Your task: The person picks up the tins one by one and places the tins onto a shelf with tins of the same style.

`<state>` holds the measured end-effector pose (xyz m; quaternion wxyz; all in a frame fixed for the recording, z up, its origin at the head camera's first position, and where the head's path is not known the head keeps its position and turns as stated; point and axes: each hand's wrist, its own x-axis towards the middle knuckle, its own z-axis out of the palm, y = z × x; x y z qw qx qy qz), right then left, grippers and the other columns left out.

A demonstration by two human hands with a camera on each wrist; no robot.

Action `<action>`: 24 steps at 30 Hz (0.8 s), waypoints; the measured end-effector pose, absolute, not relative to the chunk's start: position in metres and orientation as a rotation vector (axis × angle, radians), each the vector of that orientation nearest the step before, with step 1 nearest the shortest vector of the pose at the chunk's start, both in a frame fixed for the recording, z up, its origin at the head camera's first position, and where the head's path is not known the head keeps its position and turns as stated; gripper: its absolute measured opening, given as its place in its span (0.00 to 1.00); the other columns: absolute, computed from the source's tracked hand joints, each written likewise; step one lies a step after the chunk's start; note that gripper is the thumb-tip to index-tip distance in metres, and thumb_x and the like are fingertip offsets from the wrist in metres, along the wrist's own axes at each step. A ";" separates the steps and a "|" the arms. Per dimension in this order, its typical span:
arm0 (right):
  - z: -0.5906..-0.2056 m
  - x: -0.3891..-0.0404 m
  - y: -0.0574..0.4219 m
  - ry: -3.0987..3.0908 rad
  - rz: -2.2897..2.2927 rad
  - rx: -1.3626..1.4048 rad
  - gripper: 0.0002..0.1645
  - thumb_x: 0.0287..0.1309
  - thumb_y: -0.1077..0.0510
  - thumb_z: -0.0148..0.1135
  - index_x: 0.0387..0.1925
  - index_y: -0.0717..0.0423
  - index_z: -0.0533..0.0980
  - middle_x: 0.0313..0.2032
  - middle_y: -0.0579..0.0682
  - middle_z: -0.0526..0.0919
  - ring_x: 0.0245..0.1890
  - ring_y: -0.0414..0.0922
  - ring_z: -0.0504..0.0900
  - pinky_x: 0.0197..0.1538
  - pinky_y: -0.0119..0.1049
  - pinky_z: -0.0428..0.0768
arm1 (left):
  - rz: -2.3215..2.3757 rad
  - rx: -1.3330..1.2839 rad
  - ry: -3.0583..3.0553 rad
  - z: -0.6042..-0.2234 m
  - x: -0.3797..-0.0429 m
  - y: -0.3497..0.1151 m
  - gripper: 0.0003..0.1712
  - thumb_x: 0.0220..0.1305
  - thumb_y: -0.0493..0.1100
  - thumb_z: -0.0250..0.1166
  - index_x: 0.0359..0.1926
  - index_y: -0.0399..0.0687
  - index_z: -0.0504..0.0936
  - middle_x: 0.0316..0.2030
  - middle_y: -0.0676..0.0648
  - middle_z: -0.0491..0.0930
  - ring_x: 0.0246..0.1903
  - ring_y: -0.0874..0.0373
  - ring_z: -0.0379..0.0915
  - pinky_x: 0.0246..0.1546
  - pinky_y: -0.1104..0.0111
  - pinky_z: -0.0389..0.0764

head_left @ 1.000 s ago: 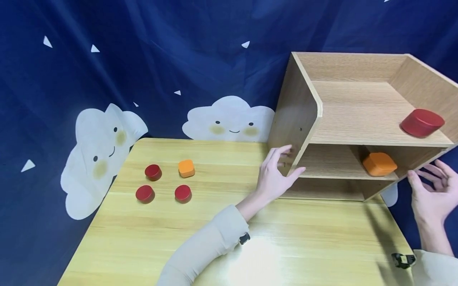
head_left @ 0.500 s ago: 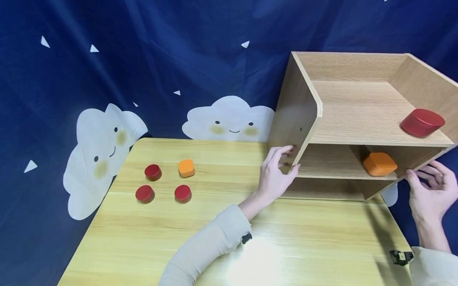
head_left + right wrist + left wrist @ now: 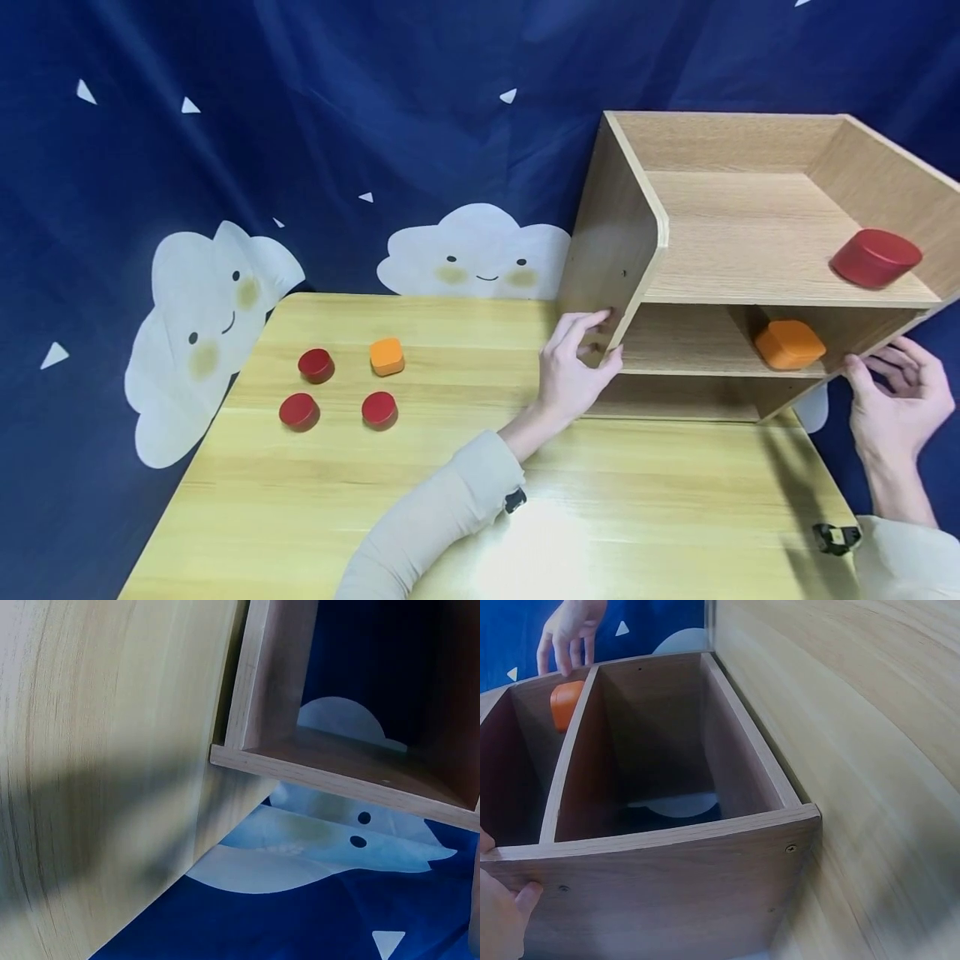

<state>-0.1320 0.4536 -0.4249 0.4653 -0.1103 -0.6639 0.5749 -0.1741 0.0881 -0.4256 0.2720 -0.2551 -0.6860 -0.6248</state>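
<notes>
A wooden shelf unit [image 3: 750, 296] with open compartments stands at the table's back right. My left hand [image 3: 570, 367] pinches the front edge of its left side panel, with one digit inside and the others on the outer face, as the left wrist view shows. On the far side, my right hand [image 3: 900, 400] holds the right side panel, thumb at the front edge and fingers curled against the outside. A red round block [image 3: 875, 259] lies on the top board. In the middle compartment sits an orange rounded-square block [image 3: 790, 344], which also shows in the left wrist view.
Three red round blocks, one of them a front-left disc [image 3: 299, 412], and another orange block [image 3: 387, 357] lie on the left of the wooden table [image 3: 450, 492]. A blue curtain [image 3: 337, 125] with white clouds hangs behind. The table's right edge runs close to the shelf.
My left thumb has closed in onto the panel's front edge. My right hand has shifted slightly left against the right panel. The blocks stay put, and the head view has shifted slightly.
</notes>
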 end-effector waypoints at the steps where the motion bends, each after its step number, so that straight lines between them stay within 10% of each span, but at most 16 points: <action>1: -0.424 -0.132 0.453 -1.616 1.425 -0.264 0.29 0.50 0.79 0.67 0.55 0.64 0.83 0.36 0.38 0.90 0.32 0.30 0.88 0.36 0.15 0.83 | -1.687 -0.685 -1.845 -0.425 -0.174 0.088 0.27 0.55 0.26 0.74 0.58 0.34 0.82 0.49 0.38 0.81 0.47 0.44 0.87 0.44 0.73 0.90; 24: -0.430 -0.121 0.428 -1.691 1.396 -0.134 0.30 0.49 0.79 0.69 0.57 0.66 0.82 0.39 0.37 0.90 0.34 0.28 0.88 0.35 0.14 0.81 | -1.655 -0.672 -1.823 -0.430 -0.175 0.057 0.28 0.52 0.25 0.72 0.58 0.35 0.83 0.49 0.37 0.83 0.44 0.42 0.88 0.42 0.71 0.90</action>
